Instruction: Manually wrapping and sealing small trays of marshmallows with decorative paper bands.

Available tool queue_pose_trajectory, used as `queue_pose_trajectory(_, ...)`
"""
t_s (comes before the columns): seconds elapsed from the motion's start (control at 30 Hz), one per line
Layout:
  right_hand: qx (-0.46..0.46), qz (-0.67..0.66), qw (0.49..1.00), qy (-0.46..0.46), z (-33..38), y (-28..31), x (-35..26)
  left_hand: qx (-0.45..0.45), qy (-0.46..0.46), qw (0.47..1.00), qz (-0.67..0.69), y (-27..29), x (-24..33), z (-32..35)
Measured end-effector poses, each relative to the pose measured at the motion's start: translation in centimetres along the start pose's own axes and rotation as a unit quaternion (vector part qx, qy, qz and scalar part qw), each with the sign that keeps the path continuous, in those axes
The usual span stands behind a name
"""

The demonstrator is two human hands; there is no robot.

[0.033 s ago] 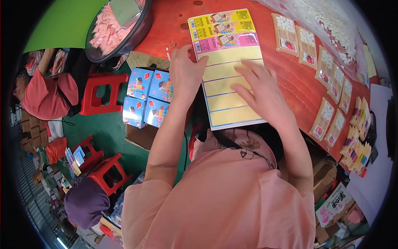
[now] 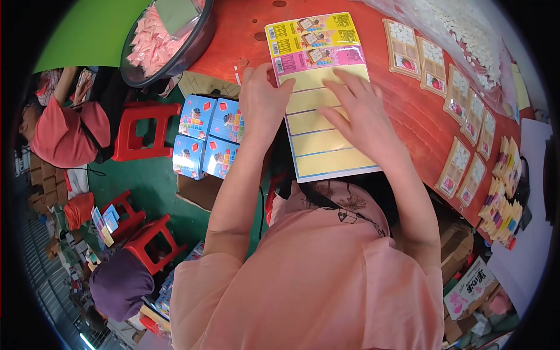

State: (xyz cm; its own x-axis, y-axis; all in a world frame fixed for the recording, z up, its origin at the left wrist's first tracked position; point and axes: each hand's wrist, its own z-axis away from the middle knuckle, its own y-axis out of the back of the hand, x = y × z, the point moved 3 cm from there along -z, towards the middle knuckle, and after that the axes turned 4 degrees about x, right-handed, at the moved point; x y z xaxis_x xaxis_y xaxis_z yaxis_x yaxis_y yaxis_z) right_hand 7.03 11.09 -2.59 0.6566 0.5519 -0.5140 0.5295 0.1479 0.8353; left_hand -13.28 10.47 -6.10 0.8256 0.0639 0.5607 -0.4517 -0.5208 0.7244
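A sticker sheet lies on the red table in front of me. Its far end carries yellow and pink printed labels, while the nearer rows are bare pale-yellow backing. My left hand rests at the sheet's left edge, thumb on the edge and stretched apart from the fingers, which lie beside it on the table. Above the bare rows, my right hand is open with fingers spread, close to or touching the backing; I cannot tell which. I see nothing held in either hand.
Small trays of white pieces line the red table on the right, near stacked colourful blocks. A dark basin of pink packets sits far left. Blue boxes stand left of my arm, by a red stool.
My right hand has shifted slightly up the sheet, away from me, with its fingers straighter. My left hand and the sheet are nearly where they were.
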Motion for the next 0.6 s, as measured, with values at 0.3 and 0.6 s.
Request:
queue_pose_trajectory(0.3,0.088,0.115,0.986,0.088,-3.5,-5.2,1.3,-0.099,0.338,0.903,0.248,1.6,-0.3,3.8)
queue_pose_trajectory(0.6,0.05,0.065,0.99,0.111,0.4,-3.4,1.1,-0.117,0.493,0.683,0.526,0.7,0.3,6.9)
